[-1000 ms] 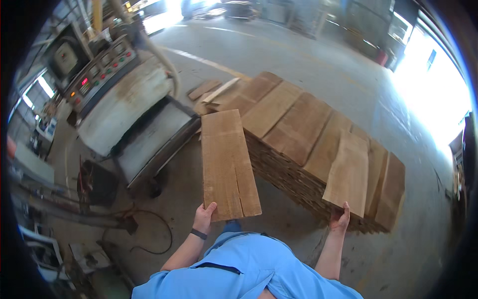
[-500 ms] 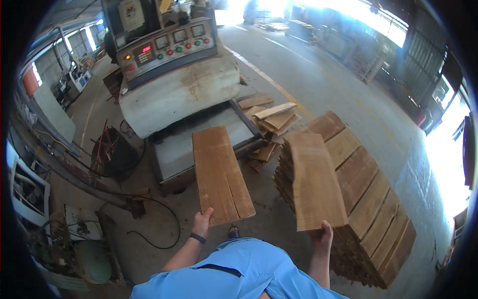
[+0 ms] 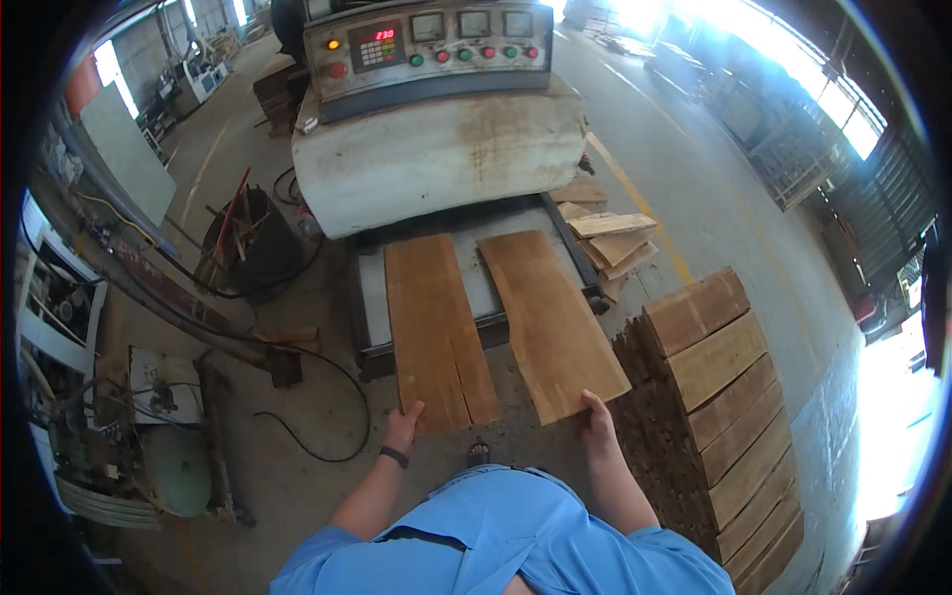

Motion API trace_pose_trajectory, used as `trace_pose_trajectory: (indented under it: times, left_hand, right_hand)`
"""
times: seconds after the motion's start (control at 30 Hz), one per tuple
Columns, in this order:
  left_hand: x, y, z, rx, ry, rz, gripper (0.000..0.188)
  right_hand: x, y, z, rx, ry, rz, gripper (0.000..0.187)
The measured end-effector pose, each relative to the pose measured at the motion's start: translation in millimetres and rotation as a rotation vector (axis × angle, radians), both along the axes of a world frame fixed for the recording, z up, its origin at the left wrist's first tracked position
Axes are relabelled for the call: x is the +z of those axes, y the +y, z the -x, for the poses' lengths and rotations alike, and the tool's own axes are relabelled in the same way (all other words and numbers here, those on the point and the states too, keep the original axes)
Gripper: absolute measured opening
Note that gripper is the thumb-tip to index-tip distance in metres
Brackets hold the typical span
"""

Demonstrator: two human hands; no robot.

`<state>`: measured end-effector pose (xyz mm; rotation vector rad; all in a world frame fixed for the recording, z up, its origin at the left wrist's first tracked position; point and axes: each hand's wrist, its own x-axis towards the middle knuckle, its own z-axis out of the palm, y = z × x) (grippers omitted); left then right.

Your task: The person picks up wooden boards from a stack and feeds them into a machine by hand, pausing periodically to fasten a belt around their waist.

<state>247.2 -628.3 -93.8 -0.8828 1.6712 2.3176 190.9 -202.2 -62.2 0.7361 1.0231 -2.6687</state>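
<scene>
My left hand (image 3: 403,430) grips the near end of a wooden board (image 3: 432,327) that has a long crack at its near right part. With its thumb on top, my right hand (image 3: 596,418) is closed on the near right corner of a second wooden board (image 3: 557,332), which has a wavy left edge. Both boards point away from me, side by side with a gap between them. Their far ends are over the grey bed (image 3: 476,283) of a large machine (image 3: 436,149); whether they touch it I cannot tell.
A tall stack of boards (image 3: 729,407) stands at my right. Loose wood pieces (image 3: 615,238) lie beside the machine. To the left are a dark bin (image 3: 260,238) of scraps, a black cable (image 3: 337,454) on the floor and a control panel (image 3: 436,55) above the machine's cover.
My right hand has brought its board left, from over the stack to the machine bed. The left board has come over the bed too. My view has shifted toward the machine.
</scene>
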Motion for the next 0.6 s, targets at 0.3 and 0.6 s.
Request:
trace_pose_trajectory:
  times: [0.3, 0.6]
  left_hand:
    - [-47, -3, 38, 0.054, 0.057, 0.349, 0.074]
    - [30, 49, 19, -0.547, 0.208, 1.422, 0.096]
  right_hand:
    - [-68, -51, 98, 0.215, -0.200, 0.064, 0.049]
    - [-54, -15, 84, 0.151, 0.191, -1.491, 0.103]
